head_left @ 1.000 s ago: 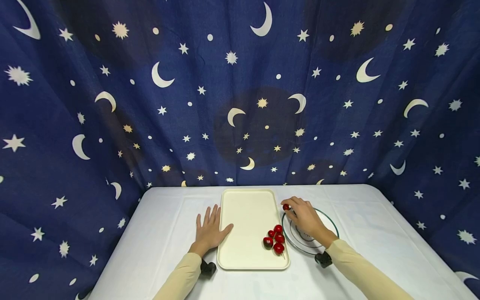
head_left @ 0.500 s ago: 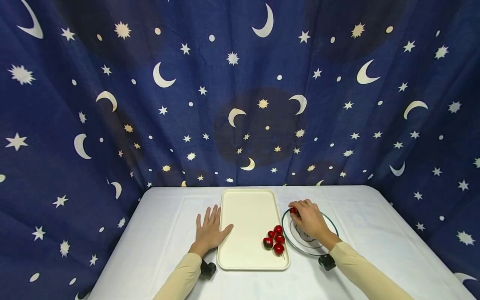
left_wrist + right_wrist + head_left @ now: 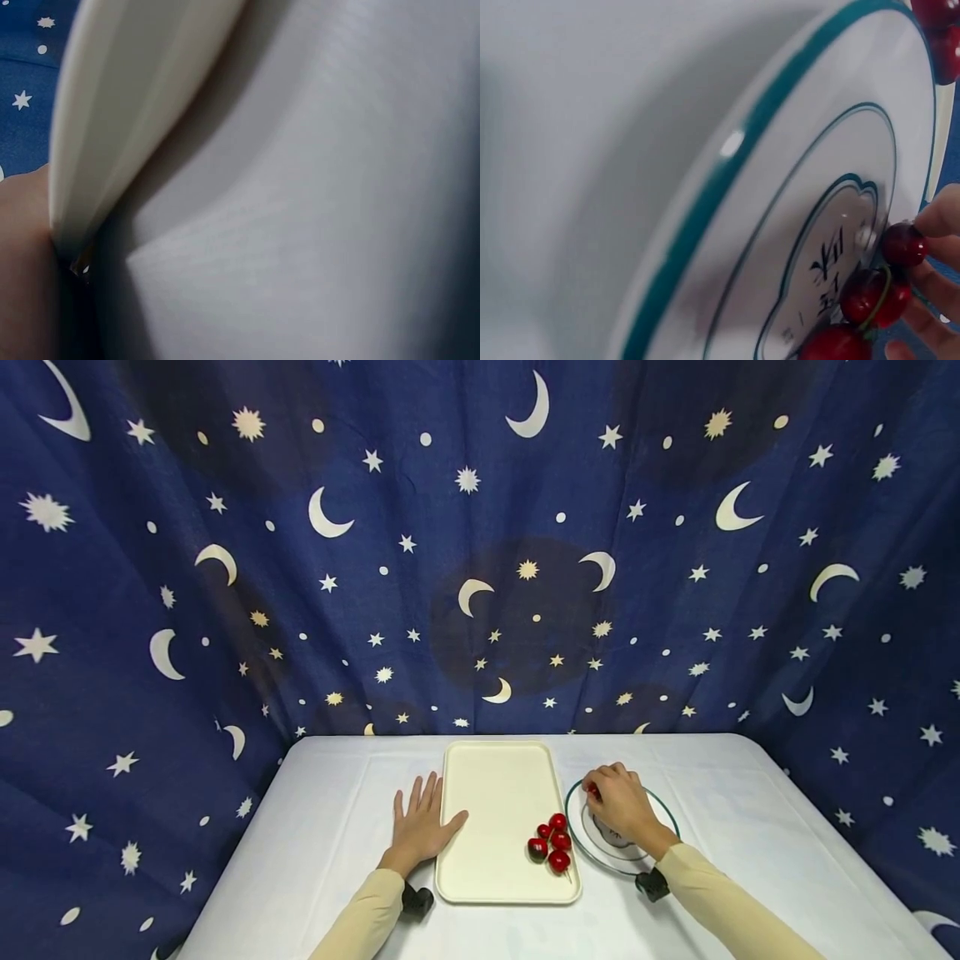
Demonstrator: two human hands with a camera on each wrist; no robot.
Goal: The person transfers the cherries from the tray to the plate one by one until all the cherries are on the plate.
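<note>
My right hand [image 3: 619, 802] reaches over a white plate [image 3: 656, 853] with a teal rim and pinches a small dark red cherry [image 3: 904, 244]. Just below it in the right wrist view are another cherry [image 3: 871, 298] with a green stem and a third cherry [image 3: 837, 345], low over the plate's printed centre. Whether they touch the plate is unclear. My left hand [image 3: 422, 828] lies flat with spread fingers at the left side of a cream tray [image 3: 491, 793], its thumb over the rim. Several red cherries [image 3: 559, 841] lie in the tray's lower right part.
A white cloth covers the table [image 3: 322, 827]. Behind it hangs a dark blue curtain [image 3: 390, 593] with moons and stars. The plate stands close against the tray's right side. Black wrist cameras sit below both hands.
My right hand has moved rightward and a little toward me, carrying the cherry from the plate's far left rim to over the plate. The left hand stays put.
</note>
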